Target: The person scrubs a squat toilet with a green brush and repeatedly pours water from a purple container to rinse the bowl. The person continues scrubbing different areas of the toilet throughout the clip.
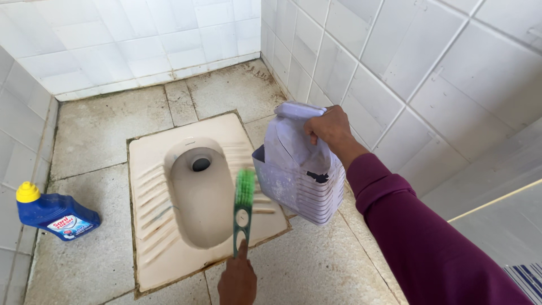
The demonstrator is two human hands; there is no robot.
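The right hand (329, 125) grips the cut plastic jug (299, 166) raised, the left hand (237, 280) clasps the green brush (243, 209) above the squat pan (197, 197), and floor stains seem not yet scrubbed.

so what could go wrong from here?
1. The right hand grips the cut-open pale plastic jug only by its top handle; it could tip and splash beyond the cream squat toilet pan.
2. The left hand holds the green-bristled brush by its handle end, a weak grip that might slip.

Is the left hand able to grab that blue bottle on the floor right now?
Probably not yet: the left hand is shut on the green brush, and the blue bottle lies off by the wall. The floor between looks free, though.
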